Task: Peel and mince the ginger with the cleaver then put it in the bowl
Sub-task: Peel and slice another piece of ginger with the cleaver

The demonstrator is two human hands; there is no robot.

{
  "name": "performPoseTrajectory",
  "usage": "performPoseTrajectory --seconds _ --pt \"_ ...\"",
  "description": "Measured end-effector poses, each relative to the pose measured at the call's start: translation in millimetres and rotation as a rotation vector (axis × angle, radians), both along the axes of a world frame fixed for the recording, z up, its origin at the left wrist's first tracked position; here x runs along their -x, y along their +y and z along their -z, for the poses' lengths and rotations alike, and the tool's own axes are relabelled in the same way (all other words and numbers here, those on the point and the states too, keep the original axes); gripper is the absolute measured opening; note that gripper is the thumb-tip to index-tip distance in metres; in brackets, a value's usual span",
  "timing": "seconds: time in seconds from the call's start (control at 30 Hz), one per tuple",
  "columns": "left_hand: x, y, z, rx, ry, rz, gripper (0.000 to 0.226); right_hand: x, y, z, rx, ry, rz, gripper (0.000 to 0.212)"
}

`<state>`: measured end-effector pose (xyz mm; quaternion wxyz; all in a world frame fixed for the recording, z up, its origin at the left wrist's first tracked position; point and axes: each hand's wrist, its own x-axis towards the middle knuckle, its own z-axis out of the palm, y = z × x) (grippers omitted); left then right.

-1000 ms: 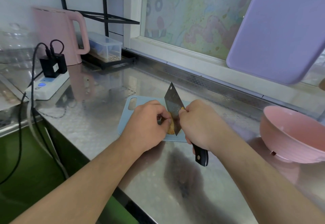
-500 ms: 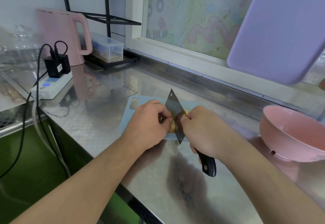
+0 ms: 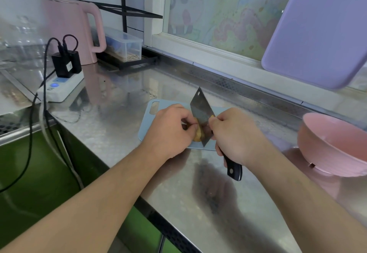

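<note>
1. Head view, centre of frame: my left hand (image 3: 168, 131) grips the ginger (image 3: 197, 136) above the blue cutting board (image 3: 147, 123), fingers curled round it. Only a small yellowish part of the ginger shows between my hands.
2. My right hand (image 3: 236, 135) is closed round the cleaver (image 3: 201, 116), thumb up near the blade. The black handle sticks out below my palm toward the lower frame. The blade lies against the ginger, tip pointing to the upper frame.
3. Right edge of frame: the pink bowl (image 3: 317, 143) stands on the steel counter (image 3: 111, 133), well apart from the board. I see nothing inside it, though part of it is out of frame.
4. Progress, my judgement: peeling is under way. No minced pieces show on the board. Finishing the peel, mincing and transfer to the bowl remain.
</note>
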<state>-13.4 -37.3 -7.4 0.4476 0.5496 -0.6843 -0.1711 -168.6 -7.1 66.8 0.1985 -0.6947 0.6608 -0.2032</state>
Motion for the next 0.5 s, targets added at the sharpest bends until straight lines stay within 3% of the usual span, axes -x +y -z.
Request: performPoseTrajectory --seconds 0.3,0.5 --pt "0.0 -0.2 -1.2 -0.022 0.018 -0.011 0.014 6.4 -4.8 -3.2 0.003 -0.160 0.068 0.039" --pt "-1.5 -0.1 -0.9 -0.010 0.002 0.000 0.013 11.4 -3.2 -9.0 0.033 -0.165 0.063 0.038"
